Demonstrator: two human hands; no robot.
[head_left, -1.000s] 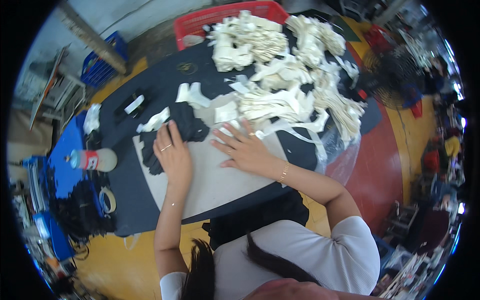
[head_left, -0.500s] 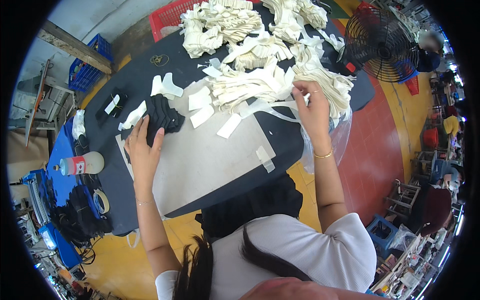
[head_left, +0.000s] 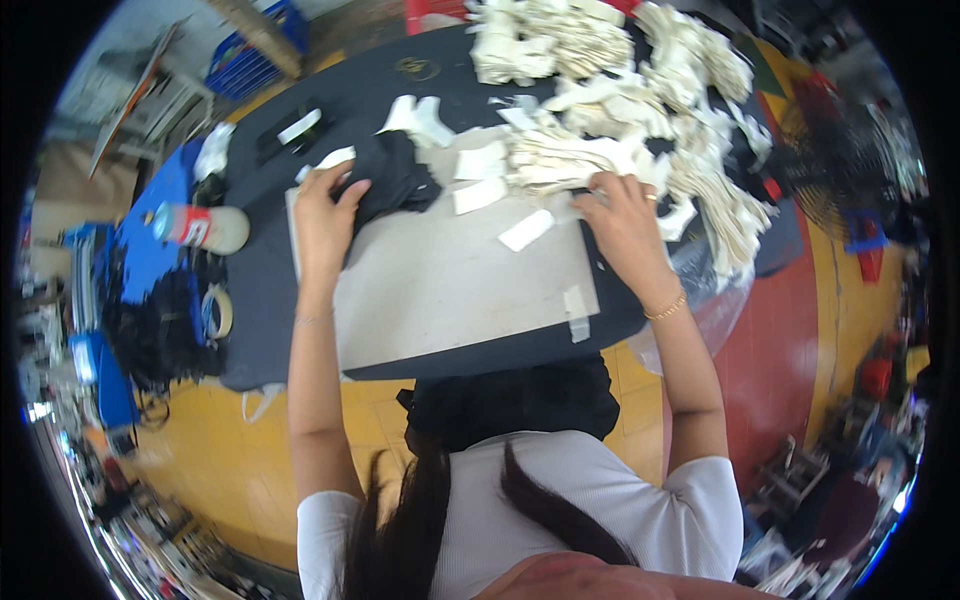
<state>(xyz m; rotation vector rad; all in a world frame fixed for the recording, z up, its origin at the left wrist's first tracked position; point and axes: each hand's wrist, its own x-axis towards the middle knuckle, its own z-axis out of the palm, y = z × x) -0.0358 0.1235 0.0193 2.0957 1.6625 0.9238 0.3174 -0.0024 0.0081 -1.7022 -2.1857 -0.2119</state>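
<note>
My left hand (head_left: 326,205) is at the left edge of a stack of black fabric pieces (head_left: 392,180), fingers bent and thumb closed in on the edge. A small white piece (head_left: 337,157) shows just beyond its fingers. My right hand (head_left: 628,222) lies at the near edge of a pile of cream fabric pieces (head_left: 560,158), fingers apart and slightly bent, fingertips partly hidden against the pile. Between the hands, small white pieces (head_left: 480,162) and a loose white strip (head_left: 526,230) lie on a grey board (head_left: 450,290). A forked white piece (head_left: 418,120) sits behind the black stack.
More cream bundles (head_left: 560,45) cover the far right of the dark table (head_left: 265,330). Left stand a bottle with a red label (head_left: 205,228) and a tape roll (head_left: 217,312). A clear plastic bag (head_left: 690,320) hangs at the right edge; beyond it is a black fan (head_left: 830,165).
The view has shifted, so the table appears farther right and higher. My right hand has come down to the cream pile's near edge. My left fingers have curled at the black stack.
</note>
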